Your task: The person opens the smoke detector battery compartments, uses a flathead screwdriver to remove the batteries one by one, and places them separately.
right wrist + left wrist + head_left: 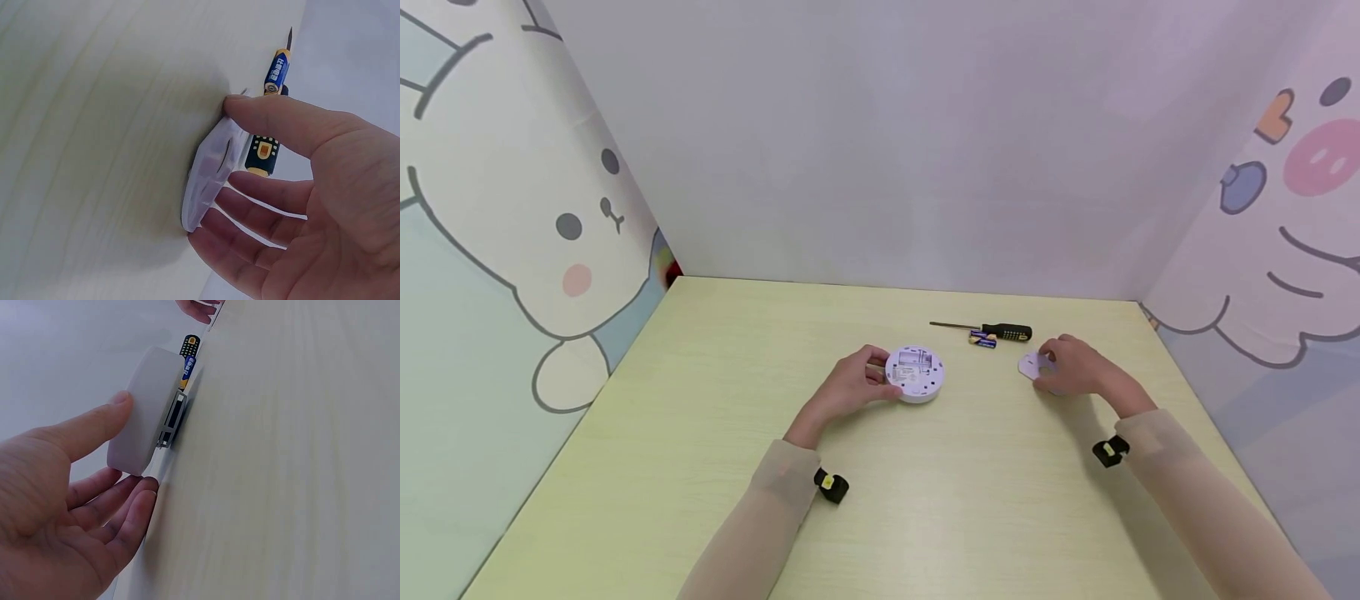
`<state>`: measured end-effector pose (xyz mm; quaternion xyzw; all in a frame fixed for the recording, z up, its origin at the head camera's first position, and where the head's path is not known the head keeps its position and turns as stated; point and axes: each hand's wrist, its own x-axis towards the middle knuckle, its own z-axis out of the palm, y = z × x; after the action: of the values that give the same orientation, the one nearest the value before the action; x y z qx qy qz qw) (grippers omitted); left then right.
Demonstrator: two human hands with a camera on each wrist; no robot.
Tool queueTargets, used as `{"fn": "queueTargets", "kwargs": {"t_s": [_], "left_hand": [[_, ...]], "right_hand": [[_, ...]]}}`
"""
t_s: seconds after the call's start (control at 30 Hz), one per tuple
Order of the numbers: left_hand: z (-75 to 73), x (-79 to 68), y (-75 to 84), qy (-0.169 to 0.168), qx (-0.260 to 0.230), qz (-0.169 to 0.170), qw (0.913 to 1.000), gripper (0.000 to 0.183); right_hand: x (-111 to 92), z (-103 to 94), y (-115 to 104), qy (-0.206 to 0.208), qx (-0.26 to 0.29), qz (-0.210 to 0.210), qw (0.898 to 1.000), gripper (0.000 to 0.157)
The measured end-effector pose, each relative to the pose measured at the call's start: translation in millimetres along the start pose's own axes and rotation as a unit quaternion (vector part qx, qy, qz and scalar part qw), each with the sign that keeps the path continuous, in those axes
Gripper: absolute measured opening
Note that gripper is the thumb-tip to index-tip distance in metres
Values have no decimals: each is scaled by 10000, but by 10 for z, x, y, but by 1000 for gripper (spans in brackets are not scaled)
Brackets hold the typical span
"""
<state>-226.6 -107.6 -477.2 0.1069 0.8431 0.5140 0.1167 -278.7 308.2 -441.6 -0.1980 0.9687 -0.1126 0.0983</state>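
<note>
My left hand (852, 382) holds a round white device (914, 385), which looks like a smoke alarm, by its left edge. Its underside faces up, showing a battery bay and a printed label. In the left wrist view, the thumb lies on the side of the device (145, 415) and the fingers curl at its lower edge. Further right, my right hand (1075, 367) grips a thin white mounting plate (1028, 365) with slots. The right wrist view has the thumb at one end of the plate (212, 172) and fingertips along its edge; the palm covers part of it from above.
Behind the hands, a screwdriver (1006, 332) with a black and yellow handle lies with its tip to the left. Small blue and gold batteries (982, 342) lie just in front of it. White curtains with cartoon animals stand around the pale wooden table (700, 375).
</note>
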Motion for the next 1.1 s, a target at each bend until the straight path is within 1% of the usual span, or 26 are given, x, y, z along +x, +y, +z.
{"fn": "queueTargets", "kwargs": {"t_s": [0.17,0.33,0.53,0.67,0.77,0.9,1.1], "left_hand": [[-8,-1,5,-38,35,7,10000,66],[-10,-4,11,-29,59,33,10000,65],[-12,-9,16,-51,58,24,10000,65],[-17,-12,23,-37,40,25,10000,66],[-18,-13,27,-16,24,22,10000,66],[-14,-12,17,-21,19,37,10000,66],[3,2,-15,-38,30,47,10000,66]], "right_hand": [[11,-12,-18,-76,82,65,9999,60],[13,4,-12,-37,203,62,9998,58],[0,7,-16,79,305,-75,9995,56],[12,-65,-56,285,376,-208,9987,56],[32,-162,-139,490,461,-358,9971,56],[50,-283,-318,678,653,-523,9942,53],[96,-356,-586,787,945,-666,9902,52]]}}
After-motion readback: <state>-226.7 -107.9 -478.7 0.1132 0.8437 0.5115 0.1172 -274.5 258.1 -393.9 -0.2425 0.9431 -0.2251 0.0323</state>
